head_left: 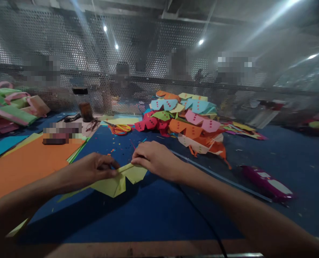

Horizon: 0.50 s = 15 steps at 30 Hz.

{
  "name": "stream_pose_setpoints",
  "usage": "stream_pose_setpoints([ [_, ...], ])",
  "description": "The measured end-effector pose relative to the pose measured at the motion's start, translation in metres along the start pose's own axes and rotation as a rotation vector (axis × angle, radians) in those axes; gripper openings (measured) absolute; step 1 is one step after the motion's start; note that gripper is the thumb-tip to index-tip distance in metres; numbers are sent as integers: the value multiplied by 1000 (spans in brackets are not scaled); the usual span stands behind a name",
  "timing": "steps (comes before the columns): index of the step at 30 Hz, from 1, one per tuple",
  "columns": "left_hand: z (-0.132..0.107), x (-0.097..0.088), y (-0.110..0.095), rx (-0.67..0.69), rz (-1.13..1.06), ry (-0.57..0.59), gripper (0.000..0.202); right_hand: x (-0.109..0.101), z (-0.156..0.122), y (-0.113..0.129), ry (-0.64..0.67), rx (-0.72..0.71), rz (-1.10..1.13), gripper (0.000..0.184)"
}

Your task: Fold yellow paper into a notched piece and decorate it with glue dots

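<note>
L hand (94,170), R hand (155,159) both pinch yellow paper (116,183), paper btwn them.

One yellow folded paper (121,180), one pair of scissors (121,129), one purple tool (267,182) (kind unclear).

The one camera sits on the person's head and looks forward and down across the desk (159,218). It is close in: both forearms run up from the bottom corners, and the left hand (90,170) and right hand (155,159) meet on the folded yellow paper (118,181) near mid-frame. Farther off, it faces the heap of coloured paper shapes (186,122) and the perforated metal screen (67,53) behind the desk.
</note>
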<state>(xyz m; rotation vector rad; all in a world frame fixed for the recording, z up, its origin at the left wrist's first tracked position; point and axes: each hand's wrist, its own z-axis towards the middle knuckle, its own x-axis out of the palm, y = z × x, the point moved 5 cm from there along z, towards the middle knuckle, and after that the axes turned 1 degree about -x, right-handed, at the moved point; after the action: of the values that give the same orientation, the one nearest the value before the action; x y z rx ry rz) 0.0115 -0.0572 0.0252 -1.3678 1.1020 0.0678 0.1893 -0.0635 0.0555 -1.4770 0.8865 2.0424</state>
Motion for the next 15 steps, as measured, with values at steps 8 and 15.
stream_pose_setpoints([
  [8, 22, 6, 14, -11, -245, 0, 37, -13, 3, -2, -234, -11, -32, 12],
  [15, 14, -4, 11, -9, -378, -135, 38, -19, -11, -39, -581, 401, 549, 41],
])
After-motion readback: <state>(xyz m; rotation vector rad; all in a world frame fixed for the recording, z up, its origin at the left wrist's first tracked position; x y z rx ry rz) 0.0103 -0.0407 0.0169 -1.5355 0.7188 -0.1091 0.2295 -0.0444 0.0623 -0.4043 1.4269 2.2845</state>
